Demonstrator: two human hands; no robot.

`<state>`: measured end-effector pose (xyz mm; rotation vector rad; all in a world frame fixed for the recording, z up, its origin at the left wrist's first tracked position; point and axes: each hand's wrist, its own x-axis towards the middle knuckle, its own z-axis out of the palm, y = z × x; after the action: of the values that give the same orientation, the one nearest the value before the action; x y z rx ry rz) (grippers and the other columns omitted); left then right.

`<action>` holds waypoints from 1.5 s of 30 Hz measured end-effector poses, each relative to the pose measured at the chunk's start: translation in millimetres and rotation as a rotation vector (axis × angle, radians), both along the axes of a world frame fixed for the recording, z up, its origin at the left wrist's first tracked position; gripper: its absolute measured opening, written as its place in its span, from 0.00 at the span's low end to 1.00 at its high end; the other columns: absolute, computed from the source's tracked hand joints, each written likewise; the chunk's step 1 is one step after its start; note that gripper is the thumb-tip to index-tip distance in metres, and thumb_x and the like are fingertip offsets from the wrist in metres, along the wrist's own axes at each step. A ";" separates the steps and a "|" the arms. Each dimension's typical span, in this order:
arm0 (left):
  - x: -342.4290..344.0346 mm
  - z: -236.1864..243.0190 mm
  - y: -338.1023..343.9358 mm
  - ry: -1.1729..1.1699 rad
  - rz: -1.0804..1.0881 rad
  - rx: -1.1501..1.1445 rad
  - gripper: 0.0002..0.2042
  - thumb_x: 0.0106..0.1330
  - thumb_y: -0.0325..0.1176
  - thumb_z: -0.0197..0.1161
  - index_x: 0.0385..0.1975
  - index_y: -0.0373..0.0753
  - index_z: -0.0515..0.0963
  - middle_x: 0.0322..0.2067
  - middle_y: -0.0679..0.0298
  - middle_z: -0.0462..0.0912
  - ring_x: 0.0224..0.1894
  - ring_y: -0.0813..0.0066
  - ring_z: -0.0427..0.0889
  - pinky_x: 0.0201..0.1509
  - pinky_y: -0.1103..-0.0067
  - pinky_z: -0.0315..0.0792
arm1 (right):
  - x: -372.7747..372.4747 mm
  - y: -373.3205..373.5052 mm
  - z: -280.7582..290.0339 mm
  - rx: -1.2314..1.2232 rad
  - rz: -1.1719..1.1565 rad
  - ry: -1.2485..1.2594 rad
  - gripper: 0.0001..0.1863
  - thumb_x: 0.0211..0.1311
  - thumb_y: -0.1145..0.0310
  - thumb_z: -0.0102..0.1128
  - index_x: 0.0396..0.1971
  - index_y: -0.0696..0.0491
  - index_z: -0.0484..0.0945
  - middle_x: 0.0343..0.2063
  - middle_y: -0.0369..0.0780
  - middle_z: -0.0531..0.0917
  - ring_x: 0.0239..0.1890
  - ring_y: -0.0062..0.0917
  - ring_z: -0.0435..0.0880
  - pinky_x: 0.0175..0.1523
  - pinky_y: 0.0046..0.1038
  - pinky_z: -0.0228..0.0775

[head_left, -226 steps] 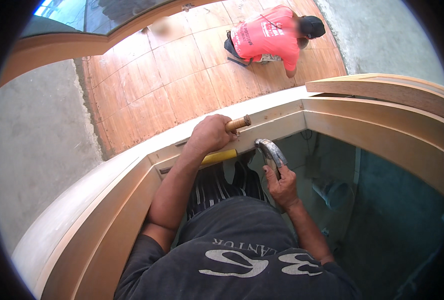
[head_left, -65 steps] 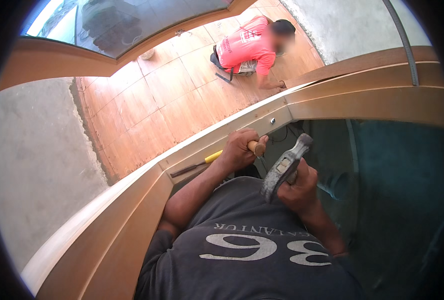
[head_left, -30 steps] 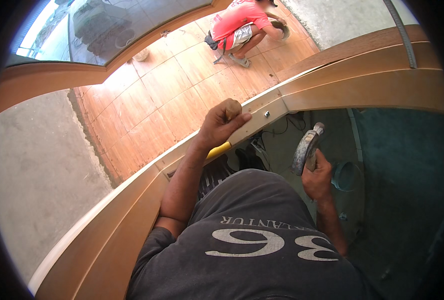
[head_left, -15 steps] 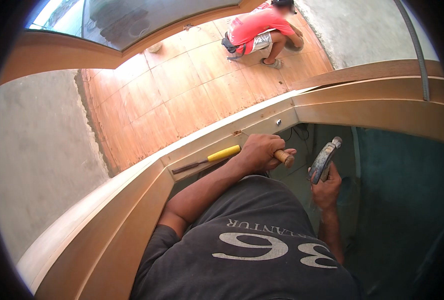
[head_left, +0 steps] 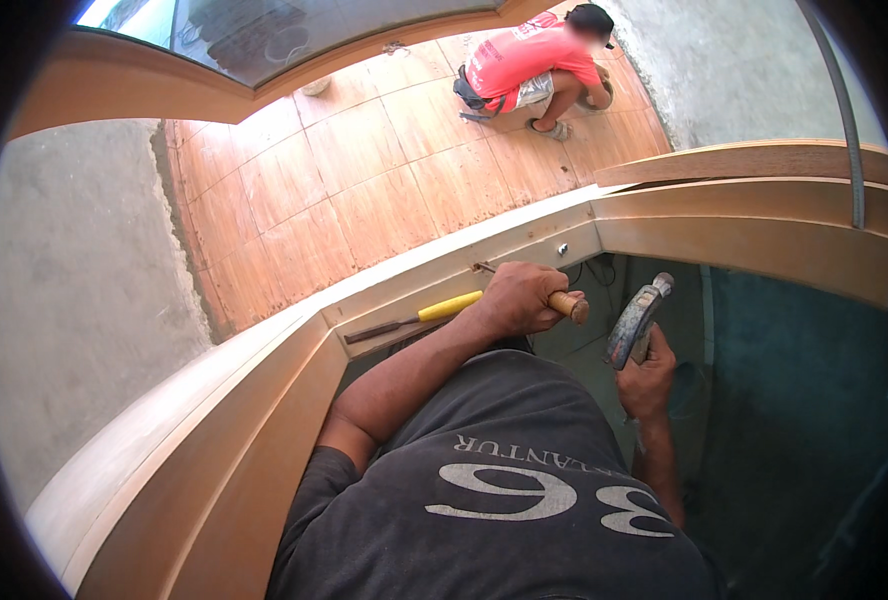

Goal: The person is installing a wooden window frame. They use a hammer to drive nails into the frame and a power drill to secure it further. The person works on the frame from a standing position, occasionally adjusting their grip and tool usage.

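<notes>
My left hand [head_left: 516, 300] is closed round the wooden handle of a chisel [head_left: 570, 307]. Its thin shank reaches a small rough notch [head_left: 481, 267] in the pale wooden frame [head_left: 536, 254]. To the right, my right hand [head_left: 647, 378] grips a worn claw hammer [head_left: 637, 320], its head raised and apart from the chisel's butt. Beside my left forearm, a second chisel with a yellow handle [head_left: 451, 305] lies along the frame's inner ledge. A small shiny metal piece [head_left: 563, 249] sits in the frame right of the notch.
Wooden frame sides [head_left: 204, 460] curve round me at left and right. Beyond the frame, a person in a red shirt [head_left: 519, 62] squats on orange floor tiles [head_left: 364, 190]. A glazed panel [head_left: 254, 40] stands at the upper left, and a grey bar [head_left: 844, 110] crosses the upper right.
My left fingers have closed in more round the chisel handle, and more of its shank shows at the notch. The hammer has shifted slightly left. My view has tilted a little.
</notes>
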<state>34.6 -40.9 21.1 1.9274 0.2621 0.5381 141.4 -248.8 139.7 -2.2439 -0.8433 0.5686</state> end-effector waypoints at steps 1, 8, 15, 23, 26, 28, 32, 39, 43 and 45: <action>0.3 -2.4 0.4 -0.011 0.003 -0.007 0.21 0.68 0.49 0.67 0.19 0.41 0.74 0.19 0.57 0.78 0.25 0.51 0.80 0.30 0.63 0.72 | -0.1 1.5 1.6 -0.009 0.009 -0.011 0.08 0.63 0.81 0.61 0.41 0.57 0.76 0.33 0.30 0.79 0.36 0.11 0.76 0.40 0.20 0.71; -0.5 5.8 8.3 0.008 0.006 -0.115 0.15 0.64 0.46 0.68 0.21 0.43 0.77 0.23 0.56 0.81 0.29 0.50 0.82 0.32 0.61 0.74 | -6.7 14.5 13.2 0.028 0.003 0.061 0.07 0.63 0.81 0.60 0.39 0.58 0.76 0.32 0.30 0.79 0.36 0.11 0.75 0.40 0.19 0.69; -4.0 -0.7 10.0 0.000 -0.013 -0.108 0.16 0.63 0.44 0.68 0.20 0.43 0.76 0.22 0.57 0.80 0.27 0.50 0.81 0.32 0.61 0.73 | -16.3 29.8 26.4 0.081 0.031 -0.065 0.05 0.59 0.82 0.60 0.33 0.60 0.75 0.24 0.38 0.81 0.29 0.15 0.79 0.34 0.24 0.72; -3.1 1.9 19.9 -0.073 0.010 -0.166 0.18 0.66 0.43 0.70 0.20 0.39 0.74 0.19 0.53 0.75 0.25 0.48 0.77 0.29 0.64 0.70 | -24.6 66.7 19.7 -0.270 0.337 -0.390 0.08 0.55 0.80 0.65 0.31 0.58 0.73 0.21 0.43 0.80 0.25 0.35 0.86 0.31 0.34 0.74; -3.6 -7.7 17.3 -0.081 -0.024 -0.186 0.17 0.63 0.42 0.71 0.21 0.39 0.74 0.20 0.52 0.75 0.25 0.48 0.76 0.30 0.65 0.70 | -28.4 64.4 30.7 -0.019 0.193 -0.167 0.09 0.52 0.78 0.64 0.33 0.57 0.73 0.23 0.48 0.80 0.28 0.48 0.85 0.33 0.39 0.75; -2.4 -8.2 16.7 -0.040 0.018 -0.197 0.17 0.63 0.42 0.72 0.21 0.39 0.75 0.21 0.52 0.75 0.26 0.48 0.76 0.30 0.64 0.70 | -34.5 67.7 29.0 0.126 0.130 -0.104 0.10 0.52 0.78 0.64 0.33 0.57 0.73 0.23 0.49 0.80 0.28 0.49 0.84 0.33 0.40 0.75; -5.7 -5.3 22.0 -0.027 -0.024 -0.166 0.17 0.62 0.41 0.73 0.22 0.38 0.75 0.22 0.50 0.76 0.26 0.49 0.75 0.31 0.64 0.70 | -29.5 70.7 17.4 0.027 0.211 -0.184 0.09 0.52 0.79 0.63 0.34 0.59 0.74 0.22 0.49 0.79 0.26 0.46 0.84 0.31 0.38 0.74; 5.4 17.5 47.2 0.297 -0.222 -0.505 0.13 0.63 0.43 0.76 0.35 0.40 0.84 0.28 0.64 0.84 0.33 0.77 0.79 0.40 0.75 0.73 | -19.2 53.0 14.8 0.151 0.092 -0.194 0.07 0.56 0.80 0.63 0.31 0.61 0.72 0.20 0.47 0.78 0.22 0.37 0.84 0.29 0.34 0.71; 25.4 -7.9 62.1 0.325 -0.320 -0.524 0.17 0.62 0.41 0.77 0.45 0.38 0.85 0.35 0.68 0.85 0.39 0.80 0.79 0.47 0.78 0.73 | -15.0 40.3 10.5 0.168 0.052 -0.153 0.06 0.58 0.80 0.62 0.31 0.61 0.73 0.19 0.44 0.79 0.22 0.29 0.84 0.29 0.31 0.71; 24.5 -14.8 71.6 0.220 -0.406 -0.632 0.19 0.62 0.40 0.77 0.47 0.35 0.84 0.36 0.69 0.85 0.40 0.79 0.79 0.49 0.78 0.73 | -13.2 34.8 9.2 0.170 0.045 -0.172 0.05 0.59 0.80 0.62 0.31 0.60 0.73 0.20 0.43 0.79 0.22 0.26 0.83 0.29 0.31 0.71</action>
<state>59.1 30.6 6.2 1.3619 0.1479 -0.0371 128.2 -213.9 148.9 -2.1443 -0.9914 0.3143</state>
